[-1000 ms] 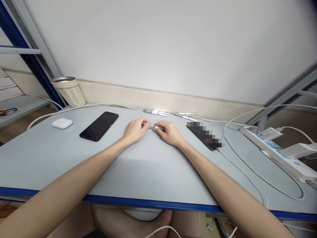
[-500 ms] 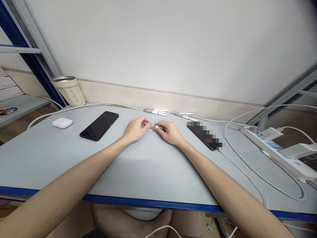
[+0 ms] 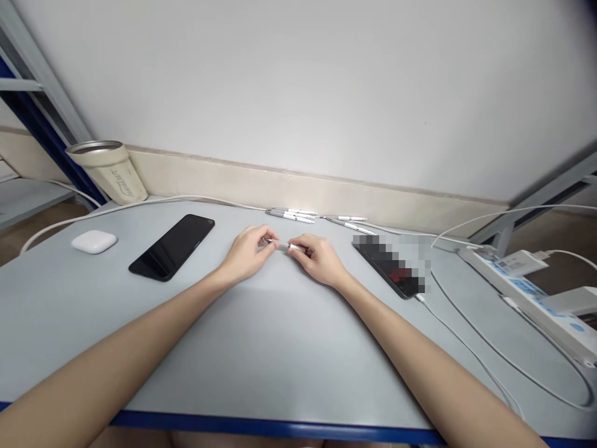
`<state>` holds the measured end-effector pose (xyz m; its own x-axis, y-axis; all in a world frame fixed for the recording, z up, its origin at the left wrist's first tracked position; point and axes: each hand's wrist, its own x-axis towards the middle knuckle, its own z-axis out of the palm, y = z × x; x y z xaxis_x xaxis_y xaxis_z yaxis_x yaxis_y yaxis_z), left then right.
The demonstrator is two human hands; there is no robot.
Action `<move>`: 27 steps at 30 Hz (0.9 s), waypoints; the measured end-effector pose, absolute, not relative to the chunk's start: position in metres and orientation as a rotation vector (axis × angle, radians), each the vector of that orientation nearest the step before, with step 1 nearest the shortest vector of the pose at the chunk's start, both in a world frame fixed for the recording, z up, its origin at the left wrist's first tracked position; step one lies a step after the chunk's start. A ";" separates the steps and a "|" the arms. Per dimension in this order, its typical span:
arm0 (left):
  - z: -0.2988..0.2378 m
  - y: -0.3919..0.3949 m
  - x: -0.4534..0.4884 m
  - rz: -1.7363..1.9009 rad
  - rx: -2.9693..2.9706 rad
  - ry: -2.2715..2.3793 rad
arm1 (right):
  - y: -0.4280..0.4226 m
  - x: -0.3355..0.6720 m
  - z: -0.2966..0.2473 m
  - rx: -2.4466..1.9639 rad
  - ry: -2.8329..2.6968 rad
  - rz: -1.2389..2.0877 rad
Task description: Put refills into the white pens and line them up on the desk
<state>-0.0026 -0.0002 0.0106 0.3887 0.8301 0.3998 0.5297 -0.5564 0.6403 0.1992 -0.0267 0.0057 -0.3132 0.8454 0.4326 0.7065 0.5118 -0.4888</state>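
A slim white-and-grey pen (image 3: 285, 246) sits just above the grey desk (image 3: 261, 348), its ends pinched in the fingertips of the left hand (image 3: 247, 254) and right hand (image 3: 319, 261). More pens (image 3: 291, 215) lie beyond, between a black smartphone (image 3: 171, 247) and a pixelated phone (image 3: 389, 266).

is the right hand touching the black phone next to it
Apart. The head view shows a strip of grey tabletop between the right hand and the black smartphone.
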 end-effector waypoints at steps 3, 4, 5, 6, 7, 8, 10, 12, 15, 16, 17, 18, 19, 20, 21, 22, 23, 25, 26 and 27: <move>0.009 0.003 -0.001 0.973 2.249 1.206 | -0.025 0.199 0.005 -1.279 -2.116 0.256; 0.008 0.004 0.000 0.953 2.258 1.230 | -0.024 0.199 0.004 -1.289 -2.120 0.246; 0.008 0.005 0.000 0.938 2.251 1.276 | -0.024 0.199 0.003 -1.299 -2.123 0.236; 0.008 0.005 0.001 0.911 2.236 1.321 | -0.024 0.199 0.003 -1.308 -2.124 0.228; 0.008 0.005 0.001 0.883 2.218 1.365 | -0.024 0.199 0.003 -1.315 -2.127 0.222; 0.008 0.006 0.001 0.851 2.212 1.396 | -0.023 0.199 0.003 -1.318 -2.132 0.219; 0.009 0.007 0.000 0.827 2.216 1.413 | -0.023 0.199 0.004 -1.323 -2.142 0.226; 0.010 0.007 -0.001 0.835 2.223 1.379 | -0.023 0.199 0.005 -1.326 -2.149 0.243; 0.013 0.007 -0.003 0.824 2.223 1.318 | -0.024 0.199 0.007 -1.331 -2.153 0.253; 0.014 0.007 -0.003 0.820 2.220 1.302 | -0.024 0.199 0.008 -1.332 -2.154 0.252; 0.014 0.007 -0.004 0.818 2.214 1.291 | -0.024 0.199 0.008 -1.333 -2.155 0.251; 0.015 0.007 -0.004 0.822 2.206 1.282 | -0.024 0.199 0.008 -1.333 -2.161 0.251; 0.015 0.007 -0.005 0.829 2.194 1.274 | -0.024 0.199 0.007 -1.333 -2.167 0.247; 0.015 0.007 -0.005 0.834 2.180 1.267 | -0.024 0.199 0.007 -1.333 -2.171 0.242; 0.014 0.006 -0.005 0.841 2.163 1.264 | -0.024 0.199 0.006 -1.333 -2.174 0.236; 0.014 0.006 -0.005 0.847 2.144 1.265 | -0.024 0.199 0.005 -1.333 -2.174 0.229; 0.014 0.006 -0.004 0.851 2.126 1.270 | -0.024 0.199 0.005 -1.333 -2.172 0.223; 0.014 0.006 -0.004 0.830 2.115 1.288 | -0.024 0.199 0.005 -1.330 -2.167 0.212; 0.014 0.007 -0.004 0.807 2.127 1.295 | -0.025 0.199 0.005 -1.325 -2.166 0.209; 0.014 0.007 -0.004 0.783 2.147 1.297 | -0.025 0.199 0.005 -1.320 -2.167 0.209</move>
<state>-0.0038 0.0066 0.0139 0.3782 0.9010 0.2125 0.6078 -0.4148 0.6771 0.1986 -0.0248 0.0052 -0.3363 0.8525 0.4001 0.7605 0.4964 -0.4186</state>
